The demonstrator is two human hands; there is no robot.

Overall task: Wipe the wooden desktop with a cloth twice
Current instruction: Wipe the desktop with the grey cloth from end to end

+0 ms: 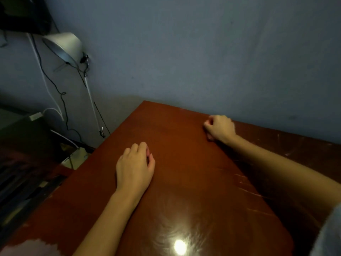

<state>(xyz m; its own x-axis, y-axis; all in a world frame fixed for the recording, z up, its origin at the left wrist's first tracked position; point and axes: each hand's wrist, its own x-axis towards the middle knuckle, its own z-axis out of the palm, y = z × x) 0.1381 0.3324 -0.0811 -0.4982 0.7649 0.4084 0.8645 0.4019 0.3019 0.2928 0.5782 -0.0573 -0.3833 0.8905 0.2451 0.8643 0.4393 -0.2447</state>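
Observation:
The reddish-brown wooden desktop (184, 182) fills the middle of the view, glossy, with a bright light glare near its front edge. My left hand (134, 167) rests on the desk left of centre, palm down, fingers loosely curled and holding nothing. My right hand (219, 129) lies further back, close to the wall, curled into a fist with nothing visible in it. No cloth shows clearly. A pale pinkish patch (31, 248) at the desk's front left corner is too blurred to tell what it is.
A grey-blue wall (203, 52) runs along the desk's far edge. A white desk lamp (64, 45) on a thin arm, with hanging cables, stands to the left. Dark furniture (22, 145) sits beside the desk's left edge. Scratches mark the desk's right part (247, 183).

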